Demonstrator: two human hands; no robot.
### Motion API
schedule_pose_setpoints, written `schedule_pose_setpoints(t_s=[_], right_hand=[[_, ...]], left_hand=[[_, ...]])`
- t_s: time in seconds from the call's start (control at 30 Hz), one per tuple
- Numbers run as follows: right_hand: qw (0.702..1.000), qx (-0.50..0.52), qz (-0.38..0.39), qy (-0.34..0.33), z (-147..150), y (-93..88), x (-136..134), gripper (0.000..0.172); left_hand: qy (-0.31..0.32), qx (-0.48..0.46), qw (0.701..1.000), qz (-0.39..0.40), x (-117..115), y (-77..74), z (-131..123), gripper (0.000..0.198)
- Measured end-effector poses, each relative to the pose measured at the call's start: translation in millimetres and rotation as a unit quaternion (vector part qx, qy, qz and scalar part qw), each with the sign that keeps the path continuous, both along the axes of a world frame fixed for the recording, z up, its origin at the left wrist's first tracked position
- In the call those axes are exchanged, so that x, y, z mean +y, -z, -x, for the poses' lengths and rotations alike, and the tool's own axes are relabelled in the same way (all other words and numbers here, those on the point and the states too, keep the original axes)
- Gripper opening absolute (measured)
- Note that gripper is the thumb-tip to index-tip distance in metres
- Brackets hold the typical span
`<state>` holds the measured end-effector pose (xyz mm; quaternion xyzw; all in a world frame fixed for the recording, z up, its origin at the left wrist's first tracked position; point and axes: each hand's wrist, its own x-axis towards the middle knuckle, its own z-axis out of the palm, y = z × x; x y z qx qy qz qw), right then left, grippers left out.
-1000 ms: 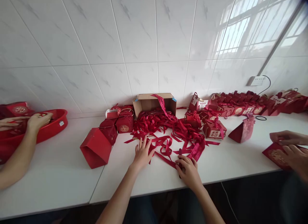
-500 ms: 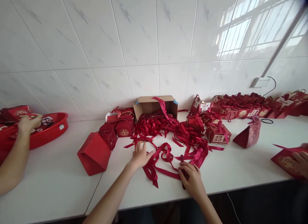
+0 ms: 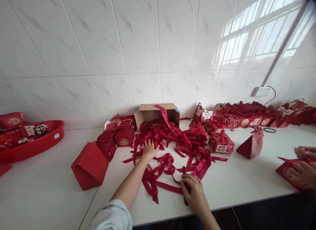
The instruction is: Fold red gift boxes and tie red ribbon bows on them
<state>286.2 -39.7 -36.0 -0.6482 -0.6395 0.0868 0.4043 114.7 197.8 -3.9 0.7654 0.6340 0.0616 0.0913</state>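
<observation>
A tangle of dark red ribbons (image 3: 177,147) spills from an open cardboard box (image 3: 150,114) onto the white table (image 3: 49,193). My left hand (image 3: 149,148) lies flat on the ribbons near the box, fingers spread. My right hand (image 3: 193,187) is closed near the table's front edge, pinching the end of a red ribbon strip (image 3: 170,187) that runs left across the table. Folded red gift boxes (image 3: 219,142) stand just behind the ribbons.
A large red box (image 3: 89,165) lies tipped at the left. A red basin (image 3: 34,142) holds cards at far left. A row of red gift boxes (image 3: 249,116) lines the wall at right. Another person's hands (image 3: 304,167) hold a flat red sheet at the right edge.
My left hand has reached further back onto the ribbon pile. The other person's arm at the left has left the view. My right hand stays on the ribbon end.
</observation>
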Motion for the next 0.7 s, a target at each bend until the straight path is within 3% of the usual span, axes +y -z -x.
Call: schedule_pose_setpoints(t_s=[0.17,0.47,0.6,0.7], right_hand=[[1.000,0.005,0.000,-0.011,-2.2,0.0,-3.7,0.018],[1.000,-0.006,-0.018,-0.013,-4.0,3.8,-5.9,0.020],[1.000,-0.013,-0.021,-0.011,-4.2,5.3,-6.1,0.021],[1.000,-0.015,-0.021,-0.011,-4.1,5.8,-6.2,0.021]], left_hand=[[0.057,0.009,0.998,-0.008,-48.6,11.1,21.3,0.075],[0.106,0.009,0.994,-0.017,-128.4,8.7,87.8,0.069],[0.097,-0.043,0.992,-0.065,-145.3,9.9,104.6,0.060],[0.071,-0.094,0.988,-0.101,-143.0,9.0,105.8,0.045]])
